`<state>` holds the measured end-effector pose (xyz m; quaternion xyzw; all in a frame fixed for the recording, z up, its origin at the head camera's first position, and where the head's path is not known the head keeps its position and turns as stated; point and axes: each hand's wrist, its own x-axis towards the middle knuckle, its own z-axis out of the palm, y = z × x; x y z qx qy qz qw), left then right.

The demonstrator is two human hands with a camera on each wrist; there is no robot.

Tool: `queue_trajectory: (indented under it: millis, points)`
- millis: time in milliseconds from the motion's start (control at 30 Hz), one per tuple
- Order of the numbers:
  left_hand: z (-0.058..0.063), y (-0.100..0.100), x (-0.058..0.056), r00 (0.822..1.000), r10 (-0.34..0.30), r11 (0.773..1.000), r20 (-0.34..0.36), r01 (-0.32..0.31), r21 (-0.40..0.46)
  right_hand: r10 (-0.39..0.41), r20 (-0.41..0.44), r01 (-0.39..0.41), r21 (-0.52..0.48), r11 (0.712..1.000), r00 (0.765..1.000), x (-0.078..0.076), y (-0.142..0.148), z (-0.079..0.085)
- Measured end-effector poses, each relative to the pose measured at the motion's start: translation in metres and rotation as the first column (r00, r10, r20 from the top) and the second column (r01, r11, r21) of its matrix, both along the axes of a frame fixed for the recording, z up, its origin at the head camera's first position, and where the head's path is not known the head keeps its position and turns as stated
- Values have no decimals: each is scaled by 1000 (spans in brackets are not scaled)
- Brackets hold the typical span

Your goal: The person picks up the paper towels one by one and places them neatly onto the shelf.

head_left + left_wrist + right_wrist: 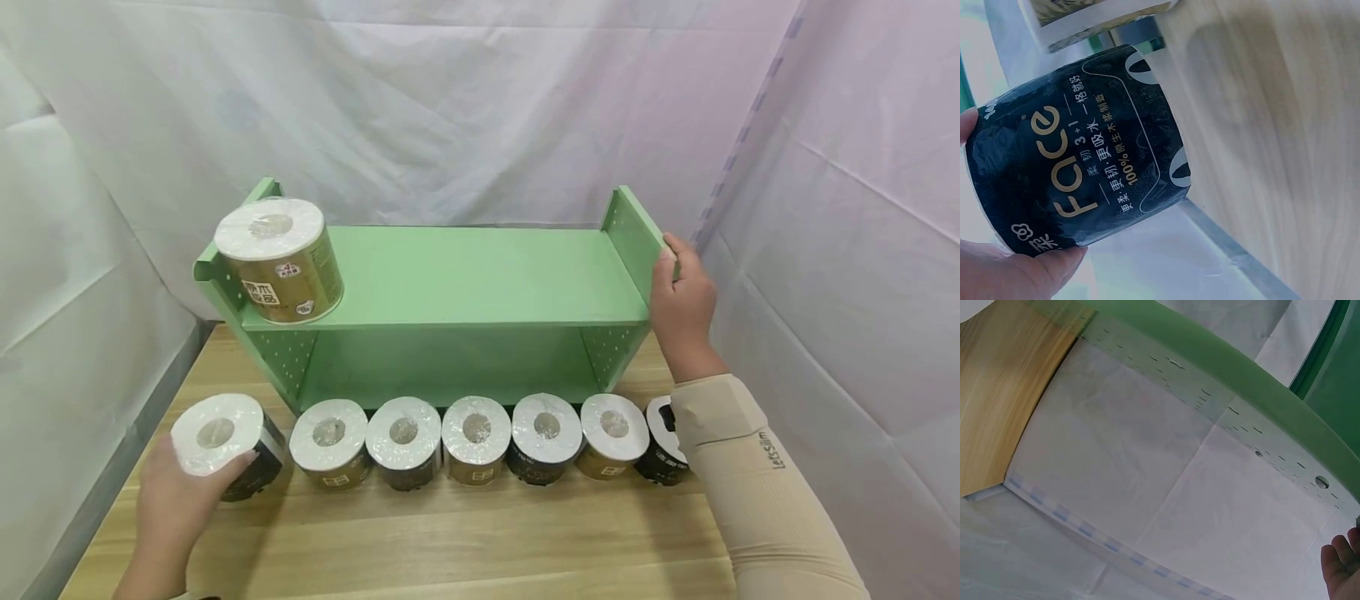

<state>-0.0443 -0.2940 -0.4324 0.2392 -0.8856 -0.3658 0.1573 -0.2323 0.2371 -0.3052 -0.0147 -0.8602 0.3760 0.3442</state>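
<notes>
My left hand [176, 496] grips a toilet paper roll in a black wrapper [258, 467] by its white top end, at the left end of a row of rolls. In the left wrist view the black roll [1079, 156] shows gold "Face" lettering, with thumb and a fingertip at its end. My right hand [684, 304] holds the top edge of the right side panel of a green two-tier shelf [480, 275]; in the right wrist view its fingers [1338, 559] show at the panel's corner. A gold-wrapped roll [300, 279] stands on the upper board, against the left side panel.
Several gold- and black-wrapped rolls [477, 429] stand upright in a row before the shelf's lower tier. The rightmost roll [662, 458] is partly behind my right sleeve [738, 450]. White sheeting [465, 108] hangs behind and beside the wooden table [465, 550].
</notes>
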Motion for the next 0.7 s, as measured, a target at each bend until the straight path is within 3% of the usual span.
queue_trajectory:
  millis: [267, 567, 700]
  points:
    - [13, 2, 0, 999, -20, 1000, -27, 20, -16, -2, -1, 2, -10, 1000, 1000, -1, 0, -1]
    - [28, 6, 5, 999, -9, 1000, 31, 10, -23, -1, 5, 1, -9, 1000, 1000, -2, 0, -1]
    - [35, 7, 7, 1000, -2, 999, 26, 3, -35, 2, 10, -2, -10, 1000, 1000, -2, 1, -1]
